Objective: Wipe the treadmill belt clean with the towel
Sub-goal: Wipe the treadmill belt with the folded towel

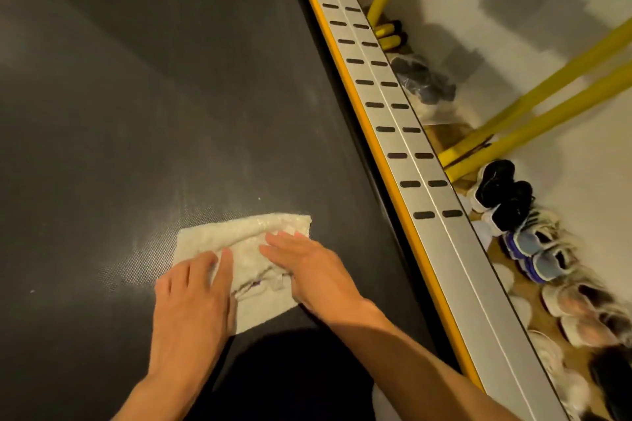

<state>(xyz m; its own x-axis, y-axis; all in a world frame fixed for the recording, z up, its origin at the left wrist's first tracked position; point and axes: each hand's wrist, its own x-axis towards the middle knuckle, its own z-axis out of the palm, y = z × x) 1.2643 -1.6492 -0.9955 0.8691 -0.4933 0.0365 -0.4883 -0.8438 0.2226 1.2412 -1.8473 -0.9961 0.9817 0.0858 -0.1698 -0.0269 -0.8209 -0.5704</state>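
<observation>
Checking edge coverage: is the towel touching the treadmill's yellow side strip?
Apart. The head view shows bare dark belt between the towel and the yellow side strip.

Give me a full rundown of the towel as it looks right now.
The towel is an off-white terry cloth, seemingly folded into a rough rectangle, with a dark mark near its middle. It lies flat on the dark belt, toward the belt's right side. The left hand presses its left part and the right hand its right part, fingers straight.

Bare belt ahead; side rail bounds its right.
</observation>
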